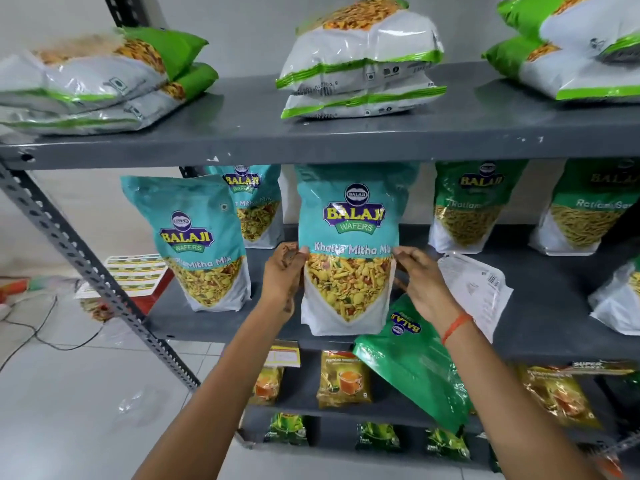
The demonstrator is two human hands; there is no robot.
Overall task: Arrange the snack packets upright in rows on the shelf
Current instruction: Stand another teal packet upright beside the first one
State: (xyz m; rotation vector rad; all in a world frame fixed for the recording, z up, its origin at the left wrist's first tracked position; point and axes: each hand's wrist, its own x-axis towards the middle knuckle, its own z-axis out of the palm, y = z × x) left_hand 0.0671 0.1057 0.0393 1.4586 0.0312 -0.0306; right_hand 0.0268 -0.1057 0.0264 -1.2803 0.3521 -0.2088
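Observation:
A teal Khatta Mitha Mix packet [348, 244] stands upright at the front edge of the grey middle shelf [540, 327]. My left hand [282, 275] grips its left side and my right hand [420, 282] grips its right side. Two more teal packets stand to the left: one near the front [199, 237] and one further back [258, 202]. Green Ratlami Sev packets [471, 206] [588, 209] stand upright at the right. A green packet [412, 362] lies tilted, hanging off the shelf front under my right wrist. Beside it lies a white packet [478, 289], back side up.
The upper shelf [311, 147] holds stacks of green-and-white packets lying flat [360, 64] [90, 84] [571, 46]. Lower shelves carry yellow tea packets [343, 379] and small green packets [377, 436]. A slanted metal brace [86, 268] runs down the left. Cables and sheets lie on the tiled floor.

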